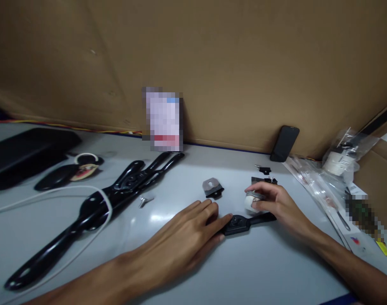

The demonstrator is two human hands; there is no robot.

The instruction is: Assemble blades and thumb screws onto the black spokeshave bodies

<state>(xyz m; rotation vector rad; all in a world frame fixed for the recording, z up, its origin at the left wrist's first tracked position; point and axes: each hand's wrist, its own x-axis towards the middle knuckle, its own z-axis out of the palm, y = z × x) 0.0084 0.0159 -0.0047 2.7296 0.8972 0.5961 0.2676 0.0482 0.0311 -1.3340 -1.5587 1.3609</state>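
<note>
My left hand is closed over the left end of a small black spokeshave body, thumb and index finger at its middle. The spokeshave lies on the table, its right handle pointing toward my right hand. Between that hand's thumb and fingers is a small white round object with a greyish top, just above the right handle; its kind is unclear. A grey blade with a black cap piece lies behind my left hand. Small black metal parts rest beyond my right fingers. To the left is a silver wing-shaped screw.
Large glossy black spokeshave-like bodies lie at left, crossed by a white cable. A black computer mouse is farther left. A phone leans on the cardboard wall. Plastic packets and a bagged white roll lie right.
</note>
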